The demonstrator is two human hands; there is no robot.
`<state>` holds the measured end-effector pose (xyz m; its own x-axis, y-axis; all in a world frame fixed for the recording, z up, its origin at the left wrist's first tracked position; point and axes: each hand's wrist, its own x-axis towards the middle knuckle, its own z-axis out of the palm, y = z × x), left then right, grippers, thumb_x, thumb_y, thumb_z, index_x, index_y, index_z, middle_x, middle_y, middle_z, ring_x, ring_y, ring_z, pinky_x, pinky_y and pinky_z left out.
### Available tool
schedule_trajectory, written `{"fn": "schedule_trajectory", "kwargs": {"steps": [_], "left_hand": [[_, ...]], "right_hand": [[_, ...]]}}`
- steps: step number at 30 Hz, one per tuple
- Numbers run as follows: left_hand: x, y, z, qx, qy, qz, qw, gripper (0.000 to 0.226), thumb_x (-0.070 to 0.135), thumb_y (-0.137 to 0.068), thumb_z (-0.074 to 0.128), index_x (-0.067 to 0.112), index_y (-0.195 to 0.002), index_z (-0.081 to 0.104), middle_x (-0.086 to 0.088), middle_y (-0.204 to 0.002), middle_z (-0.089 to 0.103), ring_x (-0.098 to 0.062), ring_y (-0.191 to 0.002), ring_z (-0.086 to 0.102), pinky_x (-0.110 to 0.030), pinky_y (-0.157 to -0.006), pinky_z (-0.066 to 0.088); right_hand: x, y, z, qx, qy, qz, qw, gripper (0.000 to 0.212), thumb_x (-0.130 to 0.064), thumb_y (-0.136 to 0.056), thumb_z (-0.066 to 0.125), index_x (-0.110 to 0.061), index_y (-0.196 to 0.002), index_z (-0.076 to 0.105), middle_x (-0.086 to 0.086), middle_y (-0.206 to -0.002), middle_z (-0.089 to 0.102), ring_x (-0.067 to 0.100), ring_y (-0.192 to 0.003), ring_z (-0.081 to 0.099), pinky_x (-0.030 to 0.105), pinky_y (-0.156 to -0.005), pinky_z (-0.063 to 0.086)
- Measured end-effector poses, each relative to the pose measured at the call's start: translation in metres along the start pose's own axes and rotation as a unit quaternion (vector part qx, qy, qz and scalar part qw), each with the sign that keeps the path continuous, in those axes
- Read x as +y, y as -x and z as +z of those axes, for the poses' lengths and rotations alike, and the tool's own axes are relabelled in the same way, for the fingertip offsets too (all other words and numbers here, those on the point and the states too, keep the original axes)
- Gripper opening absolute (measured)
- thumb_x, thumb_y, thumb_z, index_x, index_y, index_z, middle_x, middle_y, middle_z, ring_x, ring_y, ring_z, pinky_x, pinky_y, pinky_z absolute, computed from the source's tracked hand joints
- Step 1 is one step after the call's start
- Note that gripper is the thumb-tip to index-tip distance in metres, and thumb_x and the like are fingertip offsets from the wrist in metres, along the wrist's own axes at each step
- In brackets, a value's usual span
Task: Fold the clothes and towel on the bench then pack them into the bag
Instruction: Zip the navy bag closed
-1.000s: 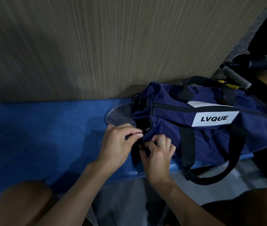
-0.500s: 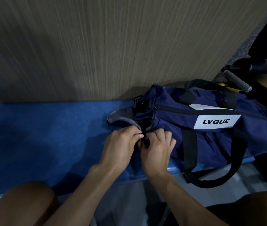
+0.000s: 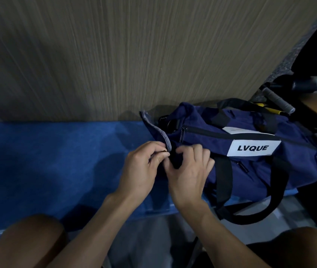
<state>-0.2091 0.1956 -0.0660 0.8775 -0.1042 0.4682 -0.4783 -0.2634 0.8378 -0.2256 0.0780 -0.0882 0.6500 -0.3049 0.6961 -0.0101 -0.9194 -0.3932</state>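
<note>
Since the earlier frame, the grey end flap (image 3: 154, 126) has swung upright. Bench (image 3: 47, 161) carries the bag (image 3: 250, 167), long axis left-right. Both hands sit at the bag's left end: left hand (image 3: 140, 171) pinches the flap edge, right hand (image 3: 188, 175) grips dark fabric (image 3: 176, 163) just beside it.

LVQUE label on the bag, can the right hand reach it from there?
Probably yes. The right hand grips the bag at its end, just beside the white LVQUE label, and only bare blue fabric lies between them. Its fingers would have to let go first.
</note>
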Motion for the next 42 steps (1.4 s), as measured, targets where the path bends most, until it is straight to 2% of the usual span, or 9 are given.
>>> {"fn": "schedule_trajectory", "kwargs": {"steps": [6, 10, 14, 17, 21, 24, 28, 35, 42], "left_hand": [[-0.001, 0.000, -0.002, 0.003, -0.028, 0.025, 0.999, 0.004, 0.013, -0.090, 0.068, 0.010, -0.087, 0.069, 0.009, -0.083, 0.067, -0.013, -0.079, 0.064, -0.038, -0.070, 0.053], [0.003, 0.000, -0.002, 0.016, -0.026, 0.027, 0.999, 0.003, 0.011, -0.090, 0.067, 0.011, -0.088, 0.068, 0.010, -0.084, 0.067, -0.011, -0.081, 0.065, -0.038, -0.072, 0.054], [0.002, -0.011, -0.011, 0.093, -0.008, -0.047, 0.995, 0.004, 0.010, -0.091, 0.068, 0.013, -0.090, 0.069, 0.016, -0.082, 0.069, -0.005, -0.081, 0.065, -0.030, -0.076, 0.052], [0.006, -0.013, -0.013, 0.087, 0.014, -0.073, 0.993, 0.006, 0.011, -0.091, 0.068, 0.017, -0.089, 0.068, 0.013, -0.081, 0.070, -0.008, -0.079, 0.067, -0.034, -0.076, 0.054], [0.013, -0.013, -0.015, 0.069, 0.036, -0.058, 0.995, 0.002, 0.013, -0.090, 0.070, 0.014, -0.088, 0.070, 0.007, -0.081, 0.071, -0.011, -0.079, 0.067, -0.031, -0.074, 0.053], [0.014, -0.014, -0.018, 0.067, 0.029, -0.035, 0.997, 0.002, 0.013, -0.090, 0.070, 0.010, -0.089, 0.070, 0.006, -0.080, 0.070, -0.013, -0.079, 0.066, -0.028, -0.072, 0.052], [0.010, -0.018, -0.018, 0.082, 0.035, -0.059, 0.994, 0.003, 0.012, -0.090, 0.070, 0.014, -0.088, 0.071, 0.007, -0.078, 0.071, -0.013, -0.076, 0.067, -0.034, -0.074, 0.053], [0.009, -0.032, -0.023, 0.113, 0.098, -0.122, 0.981, 0.020, 0.018, -0.089, 0.072, 0.034, -0.078, 0.067, 0.008, -0.073, 0.073, -0.014, -0.076, 0.071, -0.047, -0.080, 0.057], [0.015, -0.035, -0.027, 0.105, 0.129, -0.123, 0.978, 0.015, 0.014, -0.086, 0.075, 0.027, -0.079, 0.071, 0.004, -0.075, 0.074, -0.018, -0.076, 0.072, -0.048, -0.082, 0.058]], "right_hand": [[0.000, 0.002, -0.001, -0.011, 0.022, -0.027, 0.999, 0.016, -0.029, -0.075, 0.071, -0.015, -0.080, 0.065, 0.001, -0.078, 0.056, 0.022, -0.083, 0.045, 0.038, -0.079, 0.033], [0.002, 0.008, -0.010, -0.014, 0.013, -0.038, 0.999, 0.012, -0.026, -0.076, 0.071, -0.016, -0.080, 0.065, -0.001, -0.077, 0.056, 0.021, -0.081, 0.047, 0.037, -0.077, 0.032], [0.005, 0.021, -0.022, -0.034, -0.004, -0.055, 0.998, 0.014, -0.020, -0.070, 0.075, -0.016, -0.075, 0.063, -0.002, -0.073, 0.054, 0.024, -0.075, 0.050, 0.034, -0.073, 0.030], [0.001, 0.018, -0.029, -0.047, -0.011, -0.021, 0.999, 0.019, -0.021, -0.067, 0.075, -0.017, -0.074, 0.057, -0.003, -0.074, 0.051, 0.022, -0.078, 0.046, 0.034, -0.074, 0.028], [-0.016, -0.001, -0.029, -0.058, -0.023, -0.021, 0.998, 0.025, -0.040, -0.078, 0.065, -0.018, -0.086, 0.060, -0.004, -0.084, 0.055, 0.020, -0.085, 0.048, 0.037, -0.079, 0.033], [-0.023, -0.016, -0.026, -0.060, -0.018, -0.043, 0.997, 0.017, -0.034, -0.081, 0.067, -0.017, -0.082, 0.065, -0.004, -0.079, 0.059, 0.022, -0.081, 0.053, 0.036, -0.075, 0.033], [-0.021, -0.016, -0.028, -0.066, -0.042, -0.048, 0.996, 0.013, -0.021, -0.076, 0.077, -0.017, -0.075, 0.064, -0.006, -0.071, 0.057, 0.019, -0.073, 0.052, 0.035, -0.073, 0.033], [-0.018, -0.006, -0.047, -0.073, -0.070, -0.042, 0.994, 0.012, -0.025, -0.073, 0.071, -0.019, -0.073, 0.061, -0.011, -0.070, 0.051, 0.014, -0.072, 0.048, 0.029, -0.072, 0.031], [-0.042, -0.025, -0.053, -0.044, -0.059, -0.136, 0.988, 0.016, -0.018, -0.077, 0.075, -0.012, -0.087, 0.064, 0.001, -0.086, 0.057, 0.021, -0.081, 0.048, 0.034, -0.071, 0.037]]}}
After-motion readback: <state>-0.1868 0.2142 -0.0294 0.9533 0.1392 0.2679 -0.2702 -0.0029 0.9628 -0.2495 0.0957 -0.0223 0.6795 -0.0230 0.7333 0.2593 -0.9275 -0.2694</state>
